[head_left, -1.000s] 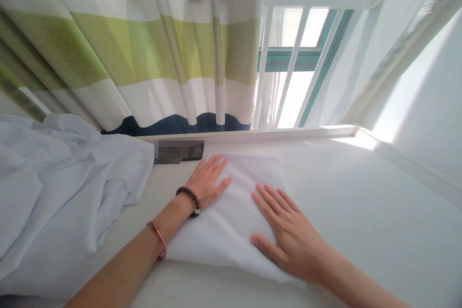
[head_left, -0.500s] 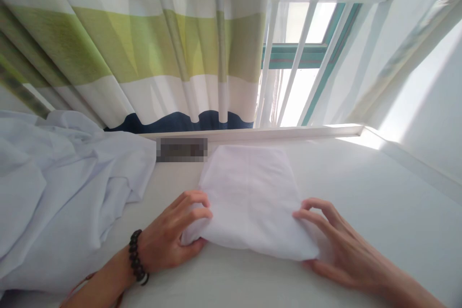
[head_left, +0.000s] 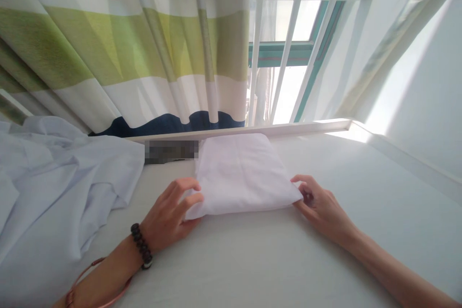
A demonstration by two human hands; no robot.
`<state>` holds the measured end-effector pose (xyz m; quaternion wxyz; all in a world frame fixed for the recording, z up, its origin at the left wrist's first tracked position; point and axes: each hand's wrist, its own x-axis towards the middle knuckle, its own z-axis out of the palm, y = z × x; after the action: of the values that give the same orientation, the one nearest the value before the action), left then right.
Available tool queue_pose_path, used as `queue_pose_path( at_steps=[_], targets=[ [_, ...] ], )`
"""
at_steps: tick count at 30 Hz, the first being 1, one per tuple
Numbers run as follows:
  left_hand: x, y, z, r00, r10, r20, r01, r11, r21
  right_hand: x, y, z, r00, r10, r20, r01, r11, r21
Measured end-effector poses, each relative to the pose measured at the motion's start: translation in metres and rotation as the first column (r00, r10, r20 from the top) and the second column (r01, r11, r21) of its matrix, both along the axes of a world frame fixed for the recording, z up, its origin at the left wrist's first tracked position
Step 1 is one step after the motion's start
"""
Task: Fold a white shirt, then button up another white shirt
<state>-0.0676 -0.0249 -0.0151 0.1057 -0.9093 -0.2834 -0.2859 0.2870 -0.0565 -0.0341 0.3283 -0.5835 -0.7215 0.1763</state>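
Your left hand (head_left: 172,211) is partly curled, fingers over and thumb beneath the near-left corner of the folded white cloth (head_left: 238,173); your right hand (head_left: 319,206) pinches its near-right corner. The cloth lies at the frame's centre, long axis running left to right, near edge rising slightly rightward, narrower end toward the top. Crumpled white fabric (head_left: 68,187) fills the lower left.
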Motion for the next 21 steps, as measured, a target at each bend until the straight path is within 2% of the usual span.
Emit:
queue_pose_path(
  at_steps=[2, 6, 10, 13, 18, 21],
  targets=[
    [-0.005, 0.001, 0.0, 0.997, 0.055, 0.054, -0.056, 0.998, 0.026, 0.001, -0.002, 0.0, 0.998, 0.024, -0.052, -0.024, 1.0, 0.014],
    [-0.006, -0.001, 0.001, 0.987, 0.11, 0.121, -0.092, 0.985, -0.144, 0.003, -0.004, 0.001, 0.995, 0.061, -0.079, -0.056, 0.996, 0.063],
    [-0.001, -0.005, 0.005, 0.995, 0.016, 0.095, 0.003, 0.979, -0.202, 0.004, -0.004, -0.001, 0.995, 0.086, -0.057, -0.078, 0.989, 0.125],
    [0.002, -0.006, 0.007, 0.99, -0.02, 0.14, 0.05, 0.975, -0.217, 0.005, -0.004, -0.002, 0.995, 0.086, -0.049, -0.077, 0.984, 0.162],
    [0.002, -0.003, 0.006, 0.959, 0.075, 0.275, 0.033, 0.929, -0.368, 0.007, -0.008, -0.003, 0.992, 0.123, -0.032, -0.118, 0.984, 0.131],
    [0.001, -0.001, 0.003, 0.945, 0.149, 0.291, -0.02, 0.915, -0.402, 0.007, -0.009, -0.001, 0.988, 0.156, 0.02, -0.157, 0.981, 0.116]
  ],
)
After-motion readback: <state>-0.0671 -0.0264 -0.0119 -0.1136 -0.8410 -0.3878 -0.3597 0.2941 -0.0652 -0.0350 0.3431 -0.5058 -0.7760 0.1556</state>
